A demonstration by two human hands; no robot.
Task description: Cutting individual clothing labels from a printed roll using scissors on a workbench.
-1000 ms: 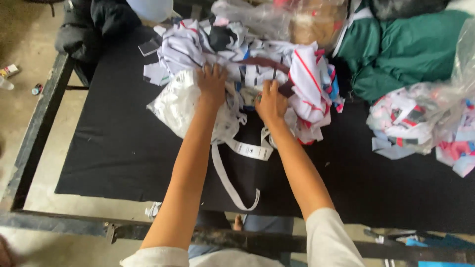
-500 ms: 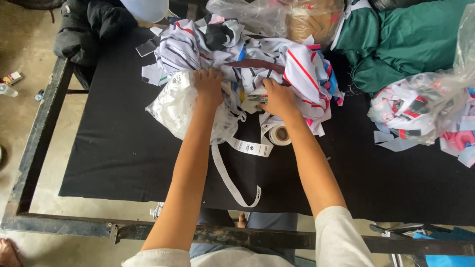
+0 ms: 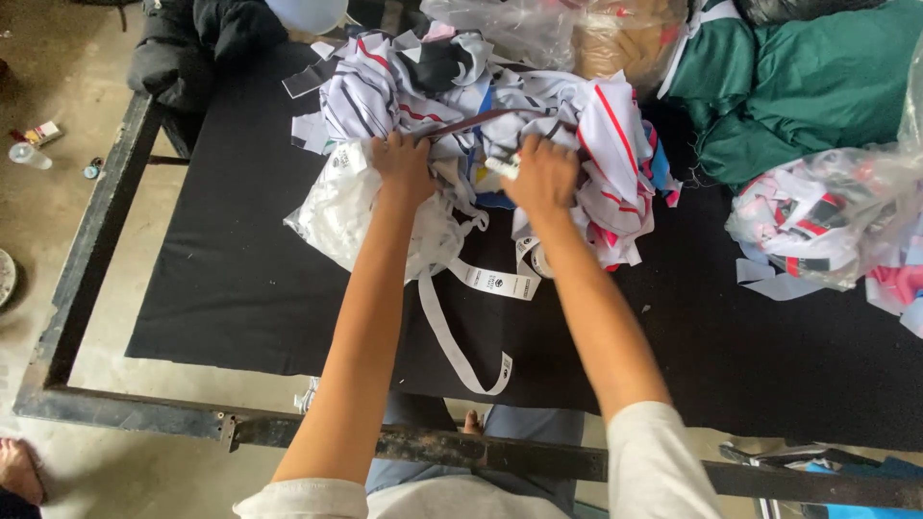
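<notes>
Striped fabric pieces (image 3: 500,106), white with red, navy and blue bands, lie heaped at the far middle of the black tabletop (image 3: 240,288). Both hands are sunk into this heap. The left hand (image 3: 404,168) is curled on the cloth at the heap's near left edge, just above a crumpled white plastic bag (image 3: 336,207). The right hand (image 3: 543,178) is closed around a bunch of the cloth near the middle. A long white printed ribbon (image 3: 461,336) trails from the heap toward the tabletop's near edge. Folded green garments (image 3: 817,86) sit at the far right, and a clear bag of scraps (image 3: 827,221) lies near them.
</notes>
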